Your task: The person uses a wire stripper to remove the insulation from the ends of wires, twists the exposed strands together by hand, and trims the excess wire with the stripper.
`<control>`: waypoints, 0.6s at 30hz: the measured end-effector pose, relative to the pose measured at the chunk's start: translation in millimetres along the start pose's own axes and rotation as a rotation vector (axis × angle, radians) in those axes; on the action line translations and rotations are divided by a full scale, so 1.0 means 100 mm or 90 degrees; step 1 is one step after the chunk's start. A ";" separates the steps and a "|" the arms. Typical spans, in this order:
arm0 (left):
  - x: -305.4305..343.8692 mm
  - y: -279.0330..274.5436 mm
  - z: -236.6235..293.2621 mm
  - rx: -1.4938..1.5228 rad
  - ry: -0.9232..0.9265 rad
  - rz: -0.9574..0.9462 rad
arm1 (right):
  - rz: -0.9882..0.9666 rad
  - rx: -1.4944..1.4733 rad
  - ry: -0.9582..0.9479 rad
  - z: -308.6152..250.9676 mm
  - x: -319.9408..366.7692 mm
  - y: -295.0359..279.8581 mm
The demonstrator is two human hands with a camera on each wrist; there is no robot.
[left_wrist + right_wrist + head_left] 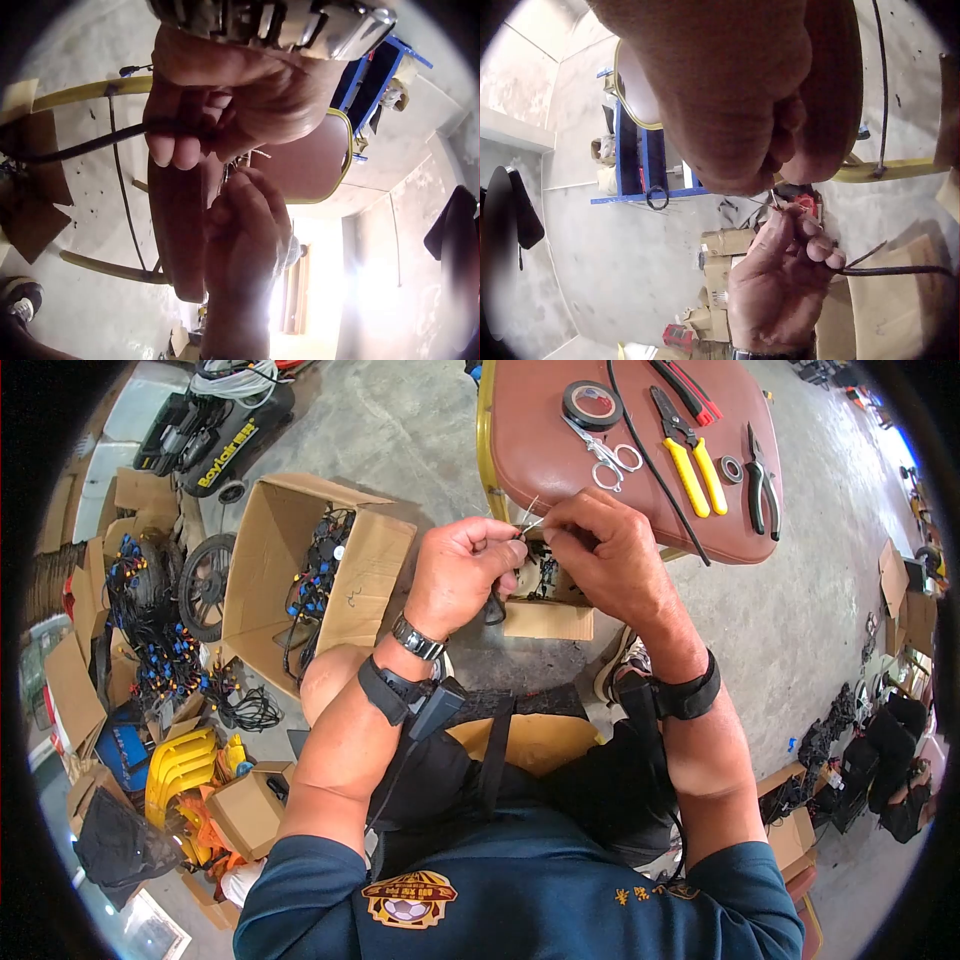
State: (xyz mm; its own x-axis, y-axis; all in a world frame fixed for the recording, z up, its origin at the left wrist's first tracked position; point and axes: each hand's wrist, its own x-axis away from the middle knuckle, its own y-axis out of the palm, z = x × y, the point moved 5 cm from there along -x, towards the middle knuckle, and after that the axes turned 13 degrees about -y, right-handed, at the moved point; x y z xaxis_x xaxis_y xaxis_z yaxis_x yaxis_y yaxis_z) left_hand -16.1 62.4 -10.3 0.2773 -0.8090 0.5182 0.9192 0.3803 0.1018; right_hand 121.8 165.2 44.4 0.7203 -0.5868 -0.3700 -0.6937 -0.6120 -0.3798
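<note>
A black cable [90, 145] runs out of my left hand [462, 572], which grips it between thumb and curled fingers. From the cable's end, thin bare-looking wires [531, 518] fan out in the head view. My right hand [618, 555] pinches at these wires with thumb and forefinger, right by the left fingertips. In the right wrist view, one wire [775, 199] shows in the small gap between the hands. Both hands are close to the near edge of a brown padded seat [640, 470]. The right fingertips partly hide the wires.
On the seat lie black tape [592, 406], small scissors [606, 460], yellow-handled wire strippers [697, 475], black-handled pliers [762, 485], a red-handled tool [690, 390] and a loose black cable [650, 455]. A carton [375, 575] of wiring stands left; a smaller open box [548, 622] sits below the hands.
</note>
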 end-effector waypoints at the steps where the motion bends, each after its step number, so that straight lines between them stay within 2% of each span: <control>1: 0.00 0.00 0.00 0.008 0.001 0.000 | -0.013 0.017 -0.030 -0.01 0.00 0.01; 3: 0.00 -0.02 0.02 0.046 -0.028 0.001 | -0.038 0.052 -0.090 0.01 0.02 0.06; 12: -0.01 -0.09 0.07 0.078 -0.044 0.003 | -0.214 0.114 -0.027 0.16 0.10 0.18; 15: 0.00 -0.09 0.09 0.062 -0.037 0.004 | -0.217 0.122 -0.022 0.17 0.11 0.16; 18: 0.01 -0.08 0.10 0.047 -0.023 0.000 | -0.108 0.129 -0.061 0.14 0.05 0.06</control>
State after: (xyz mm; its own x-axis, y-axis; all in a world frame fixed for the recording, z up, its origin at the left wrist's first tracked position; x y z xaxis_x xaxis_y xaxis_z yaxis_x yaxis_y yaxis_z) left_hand -26.2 63.2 -2.2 0.2660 -0.7926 0.5486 0.8956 0.4137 0.1634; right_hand 121.0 165.8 28.0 0.8289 -0.4265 -0.3620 -0.5573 -0.5730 -0.6009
